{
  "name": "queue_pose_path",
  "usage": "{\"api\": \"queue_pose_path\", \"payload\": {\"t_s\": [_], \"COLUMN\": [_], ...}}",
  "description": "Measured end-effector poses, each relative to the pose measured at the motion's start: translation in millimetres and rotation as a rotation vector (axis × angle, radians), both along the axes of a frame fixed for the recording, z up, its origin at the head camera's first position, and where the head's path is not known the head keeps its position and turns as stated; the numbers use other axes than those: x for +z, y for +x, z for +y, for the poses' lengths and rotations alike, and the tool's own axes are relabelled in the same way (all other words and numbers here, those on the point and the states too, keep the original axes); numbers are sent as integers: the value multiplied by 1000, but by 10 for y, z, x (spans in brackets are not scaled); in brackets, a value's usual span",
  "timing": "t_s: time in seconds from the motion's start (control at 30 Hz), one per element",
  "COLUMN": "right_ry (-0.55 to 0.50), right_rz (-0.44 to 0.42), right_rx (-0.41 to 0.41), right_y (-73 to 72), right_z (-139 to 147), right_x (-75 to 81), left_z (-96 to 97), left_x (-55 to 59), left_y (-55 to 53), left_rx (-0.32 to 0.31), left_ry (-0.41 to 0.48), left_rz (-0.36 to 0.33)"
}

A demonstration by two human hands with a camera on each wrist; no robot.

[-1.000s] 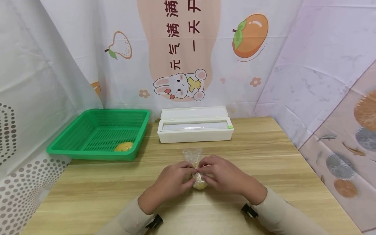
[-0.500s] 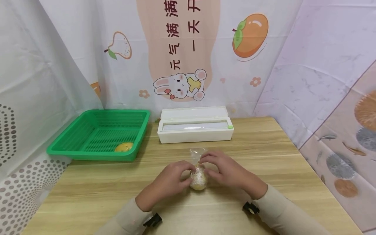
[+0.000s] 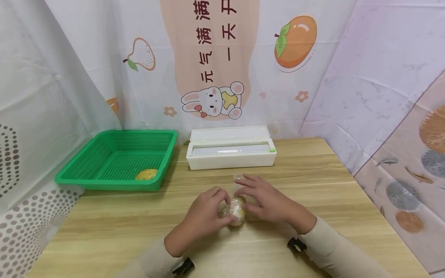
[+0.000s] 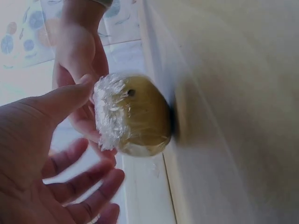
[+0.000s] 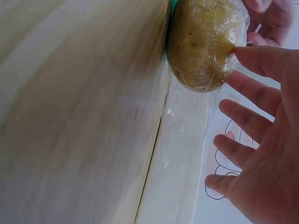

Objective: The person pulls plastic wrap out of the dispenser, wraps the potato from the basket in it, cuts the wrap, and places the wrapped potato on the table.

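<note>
A potato wrapped in clear cling film sits on the wooden table between both hands. In the left wrist view, the film is bunched on its upper side. My left hand is at the potato's left, thumb at the crumpled film and the other fingers loosely bent below it. From the right, my right hand touches the wrapped potato with thumb and index fingertip; its other fingers are spread. A loose flap of film trails from the potato towards the back, partly behind the right fingers in the head view.
A white cling film dispenser with its lid raised stands at the back of the table. On the left, a green plastic basket holds another potato. Printed curtains enclose the back and sides.
The fingers have let go of the gathered film above the potato and parted. The left thumb has shifted onto the potato's near side, and the film flap has swung right.
</note>
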State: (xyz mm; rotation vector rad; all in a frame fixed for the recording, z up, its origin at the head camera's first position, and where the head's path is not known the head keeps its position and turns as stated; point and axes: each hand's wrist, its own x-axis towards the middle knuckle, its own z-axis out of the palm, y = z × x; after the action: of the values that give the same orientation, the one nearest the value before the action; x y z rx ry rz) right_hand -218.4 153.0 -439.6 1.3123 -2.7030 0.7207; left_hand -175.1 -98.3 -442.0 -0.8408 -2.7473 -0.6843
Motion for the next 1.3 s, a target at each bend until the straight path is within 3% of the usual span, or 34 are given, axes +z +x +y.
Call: {"api": "queue_pose_path", "payload": {"t_s": [0.13,0.23,0.57,0.77,1.0,1.3], "right_ry": [0,1,11,26,40,23], "right_rz": [-22,-27,-69,-114,-200,-204], "right_rx": [-25,-38,-67,-51,-15,78], "right_y": [0,-8,-18,-13,-30,-58], "right_z": [15,22,63,78,114,136], "right_x": [8,17,65,110,134,91], "left_z": [20,4,-108,-116,-97,-140], "left_x": [-23,-21,49,26,8,-9], "left_y": [18,7,-68,-102,-107,-125], "left_rx": [53,64,90,123,74,-27], "left_ry": [-68,-55,-47,-26,11,-23], "left_rz": [-51,-83,-50,-48,-19,-87]}}
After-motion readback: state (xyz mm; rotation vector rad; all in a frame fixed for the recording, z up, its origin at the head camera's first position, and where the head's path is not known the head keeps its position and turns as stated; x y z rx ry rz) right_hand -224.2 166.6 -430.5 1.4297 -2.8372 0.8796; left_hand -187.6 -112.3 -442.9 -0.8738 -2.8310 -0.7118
